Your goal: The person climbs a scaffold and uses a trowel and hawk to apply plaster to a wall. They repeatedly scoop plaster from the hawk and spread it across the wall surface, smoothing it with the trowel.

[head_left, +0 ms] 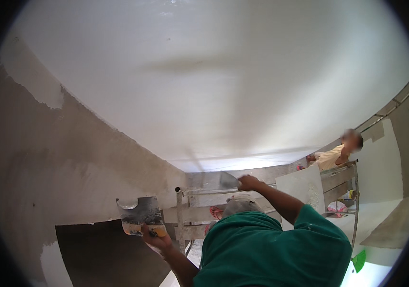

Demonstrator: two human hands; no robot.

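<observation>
My left hand [157,242] grips a flat plastering board [142,216] by its lower edge. The board is dark and smeared grey, with an orange strip along the bottom and a lump of white putty [128,204] on its upper left corner. In my right hand [250,183] is a putty knife [229,180], its broad grey blade pointing left. The blade is near the lower edge of a large smooth white wall [204,105]; whether it touches cannot be made out. The two tools are apart.
A metal scaffold frame [179,215] with planks [334,181] stands around me. A co-worker in a pale shirt [329,158] is at the right. A rough grey-brown wall [85,158] rises at left, above a dark opening [109,253]. A white board [302,191] lies right of my arm.
</observation>
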